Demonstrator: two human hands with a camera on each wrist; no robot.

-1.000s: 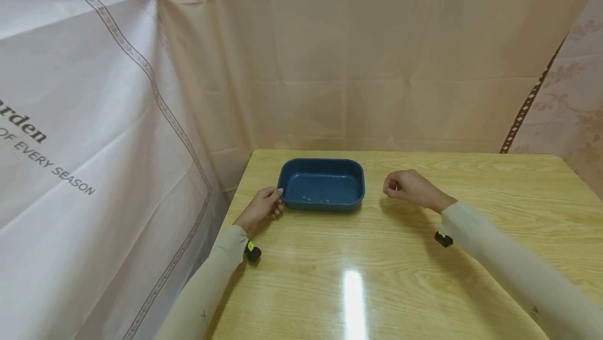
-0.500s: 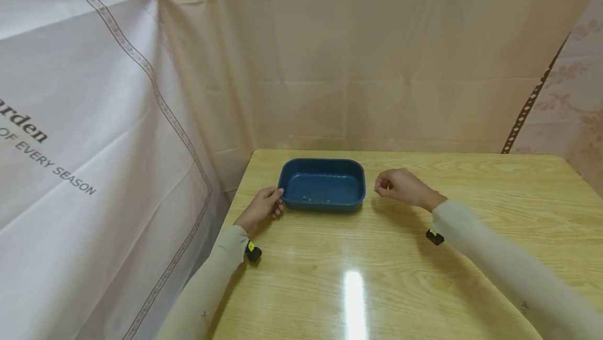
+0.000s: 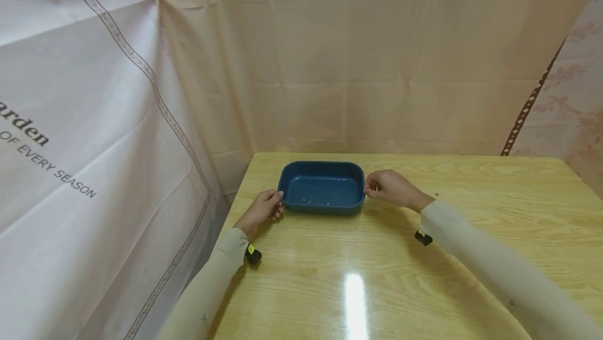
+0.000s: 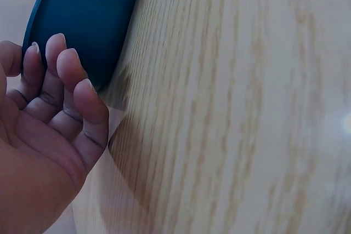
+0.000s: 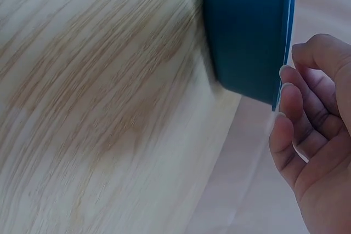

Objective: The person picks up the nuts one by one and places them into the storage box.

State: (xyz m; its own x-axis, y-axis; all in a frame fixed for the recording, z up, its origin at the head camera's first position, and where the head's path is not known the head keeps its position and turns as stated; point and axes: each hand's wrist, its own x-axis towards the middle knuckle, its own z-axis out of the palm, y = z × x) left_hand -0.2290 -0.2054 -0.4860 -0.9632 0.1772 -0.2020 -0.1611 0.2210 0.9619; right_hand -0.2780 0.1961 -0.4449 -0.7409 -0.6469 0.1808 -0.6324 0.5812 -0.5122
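Note:
A deep blue rectangular tray (image 3: pixel 325 210) sits near the back of the table, with several tiny ring-like pieces (image 3: pixel 309 202) on its floor by the front wall. My left hand (image 3: pixel 262 208) pinches the tray's rim at the left front corner. In the left wrist view, the other fingers of the left hand (image 4: pixel 60 119) curl loosely below the rim. At the opposite end, my right hand (image 3: pixel 391 188) has its thumb and forefinger on the right rim. The right wrist view shows the right hand (image 5: pixel 323 135) with its fingertips at the tray's edge (image 5: pixel 285 36).
A tiny brownish piece (image 3: pixel 437 194) lies on the wooden table (image 3: pixel 301 282), behind the right wrist. Cloth (image 3: pixel 344 68) hangs along the table's back edge, and a printed white cloth (image 3: pixel 94 172) hangs at the left.
My right hand has moved left from beside the tray to its right rim. The tiny piece behind the right wrist has come into sight. My left hand and the tray stay put.

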